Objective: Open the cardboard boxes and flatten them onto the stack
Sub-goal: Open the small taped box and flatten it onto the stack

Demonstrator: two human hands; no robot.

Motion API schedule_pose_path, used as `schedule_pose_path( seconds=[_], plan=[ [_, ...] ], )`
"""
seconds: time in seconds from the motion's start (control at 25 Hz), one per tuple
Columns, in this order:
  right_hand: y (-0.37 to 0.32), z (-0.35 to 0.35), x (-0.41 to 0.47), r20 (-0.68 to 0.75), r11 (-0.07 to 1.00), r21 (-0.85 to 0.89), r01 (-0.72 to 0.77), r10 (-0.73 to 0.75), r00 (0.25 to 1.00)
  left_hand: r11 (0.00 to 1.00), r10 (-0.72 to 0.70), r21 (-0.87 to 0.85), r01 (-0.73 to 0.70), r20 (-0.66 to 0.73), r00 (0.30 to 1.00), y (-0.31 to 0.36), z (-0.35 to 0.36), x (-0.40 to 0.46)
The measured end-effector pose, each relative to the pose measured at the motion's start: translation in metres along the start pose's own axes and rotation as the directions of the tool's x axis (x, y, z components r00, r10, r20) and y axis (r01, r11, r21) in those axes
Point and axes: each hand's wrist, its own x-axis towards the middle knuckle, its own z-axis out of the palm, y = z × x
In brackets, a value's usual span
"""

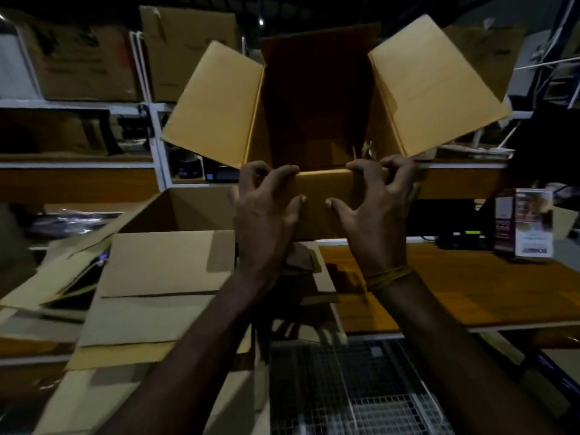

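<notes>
You have the open cardboard box [317,98] raised above the flattened stack [150,290], left hand [266,211] and right hand [373,208] both curled over its near flap (light, stiff, probably empty), so grip along creases when collapsing.

Two bare forearms, no sleeves, yellow thread band [389,275] wound round right wrist

Single head-worn view, facing forward and down, close above the open cardboard box [317,120], shelving just behind it
</notes>
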Motion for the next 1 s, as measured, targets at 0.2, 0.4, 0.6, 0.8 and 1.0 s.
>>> schedule_pose_path(
  seconds=[0.2, 0.4, 0.6, 0.8, 1.0],
  plan=[
    [-0.091, 0.057, 0.01, -0.001, 0.99, 0.131, 0.061, -0.061, 0.998, 0.994, 0.028, 0.105, -0.017, -0.1, 0.995, -0.056, -0.081, 0.046],
    [-0.167, 0.125, 0.013, 0.056, 0.984, 0.171, 0.057, -0.067, 0.996, 0.974, 0.014, 0.224, 0.009, -0.1, 0.995, -0.123, -0.144, 0.089],
    [-0.194, 0.173, 0.003, 0.195, 0.991, 0.132, -0.026, 0.0, 0.981, 0.952, -0.031, 0.305, 0.031, -0.004, 0.999, -0.177, -0.163, 0.109],
    [-0.195, 0.191, 0.019, 0.281, 0.991, 0.089, -0.097, 0.069, 0.957, 0.954, -0.084, 0.294, 0.054, 0.09, 0.992, -0.2, -0.155, 0.137],
    [-0.179, 0.216, 0.003, 0.412, 0.981, 0.045, -0.188, 0.153, 0.898, 0.948, -0.132, 0.31, 0.067, 0.193, 0.972, -0.224, -0.138, 0.132]
  ],
)
